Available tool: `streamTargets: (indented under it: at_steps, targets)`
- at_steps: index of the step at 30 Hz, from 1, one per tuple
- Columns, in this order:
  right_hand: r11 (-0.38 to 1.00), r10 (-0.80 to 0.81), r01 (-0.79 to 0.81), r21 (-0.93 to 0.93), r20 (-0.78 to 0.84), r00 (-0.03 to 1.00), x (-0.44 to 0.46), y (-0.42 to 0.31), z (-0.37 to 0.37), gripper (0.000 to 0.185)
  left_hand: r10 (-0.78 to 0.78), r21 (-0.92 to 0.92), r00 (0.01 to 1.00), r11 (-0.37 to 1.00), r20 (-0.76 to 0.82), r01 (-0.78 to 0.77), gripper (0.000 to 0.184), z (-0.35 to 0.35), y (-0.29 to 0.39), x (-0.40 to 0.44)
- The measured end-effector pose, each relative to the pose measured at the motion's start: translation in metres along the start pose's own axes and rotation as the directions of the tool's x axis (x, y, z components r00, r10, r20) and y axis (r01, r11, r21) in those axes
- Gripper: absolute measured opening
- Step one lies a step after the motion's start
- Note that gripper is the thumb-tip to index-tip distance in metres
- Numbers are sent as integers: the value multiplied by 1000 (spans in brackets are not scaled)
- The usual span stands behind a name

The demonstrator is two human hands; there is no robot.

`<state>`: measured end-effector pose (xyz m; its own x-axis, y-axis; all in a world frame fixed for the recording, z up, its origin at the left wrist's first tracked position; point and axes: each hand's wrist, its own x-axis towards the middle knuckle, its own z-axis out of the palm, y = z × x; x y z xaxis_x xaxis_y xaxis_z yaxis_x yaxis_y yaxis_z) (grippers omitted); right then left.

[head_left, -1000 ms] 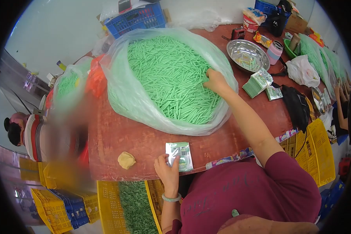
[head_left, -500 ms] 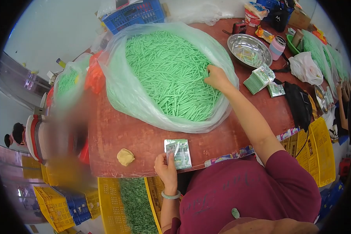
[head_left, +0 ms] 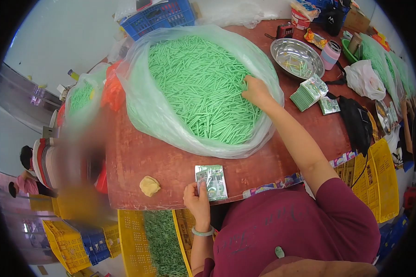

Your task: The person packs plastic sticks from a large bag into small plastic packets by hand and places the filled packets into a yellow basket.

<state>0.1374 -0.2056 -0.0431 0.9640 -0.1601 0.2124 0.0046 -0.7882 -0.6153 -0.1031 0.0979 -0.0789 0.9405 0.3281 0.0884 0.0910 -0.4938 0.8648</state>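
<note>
A large clear plastic bag [head_left: 148,124] on the red table holds a heap of thin green sticks [head_left: 198,87]. My right hand [head_left: 256,92] is at the right side of the heap, its fingers pinched together among the sticks; what lies between the fingertips is too small to make out. Near the front edge, my left hand [head_left: 197,199] grips the left side of a silver and green packet [head_left: 216,183] lying on the table. A yellowish lump [head_left: 149,186] rests to the left of that packet.
A steel bowl [head_left: 297,58] with some sticks stands at the right, by stacked packets [head_left: 309,93], a pink bottle [head_left: 330,54] and a black bag [head_left: 356,122]. Yellow crates [head_left: 136,242] stand below the table's front edge. Other people are at the far left and far right.
The view has shifted slightly. My left hand's fingers have drawn in at the packet's left edge. My right hand has stayed at the right side of the heap.
</note>
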Motion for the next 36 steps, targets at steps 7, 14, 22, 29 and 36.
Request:
streamTargets:
  at_steps: [7, 14, 22, 29, 36]
  targets:
    - [1000, 22, -22, -7, 18, 1000, 1, -2, -2, 31, 2, -31, 1000, 1000, -16, -2, 17, 2, 1, 0]
    - [999, 10, -12, 41, 46, 999, 5, 4, -16, 27, 2, -10, 1000, 1000, -12, -2, 15, 2, -3, 0]
    - [940, 17, -57, 335, 121, 993, 5, -8, -48, 28, -49, -43, 999, 998, -5, 49, 15, 1, -2, -1]
    - [917, -60, -8, 398, 160, 985, 10, -19, -68, 23, -84, -123, 996, 989, -5, 83, 15, 1, -6, -2]
    - [822, -554, 569, 18, 257, 792, -10, -17, -35, 14, -78, -113, 997, 991, -3, 77, 14, 1, -6, -1]
